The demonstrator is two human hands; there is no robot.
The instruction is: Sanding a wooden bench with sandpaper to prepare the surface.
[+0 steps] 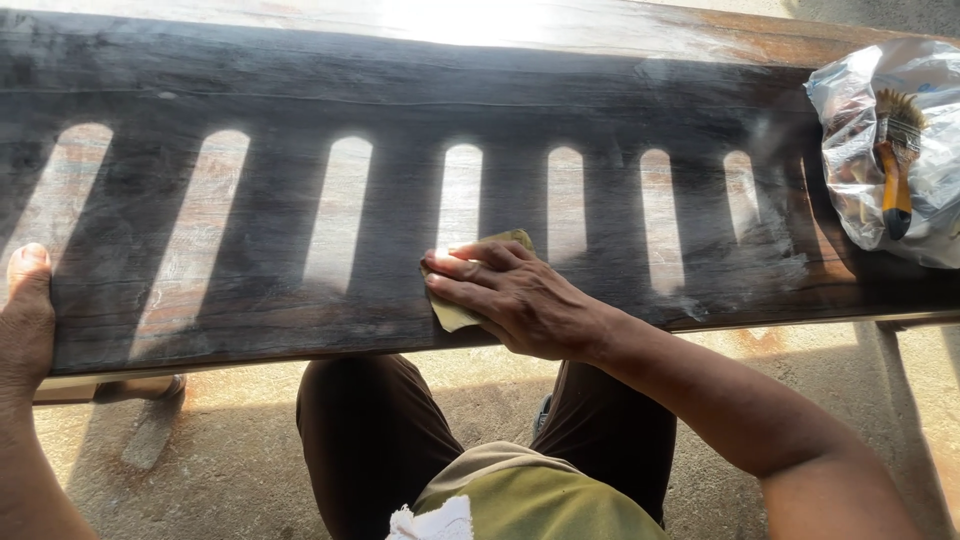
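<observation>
Right hand flat, fingers together, pressing sandpaper onto dark plank. Left hand gripping near edge, fingers hidden, state unclear. Best kept flat, pressure even, along grain. Brush on bag, far right.
</observation>
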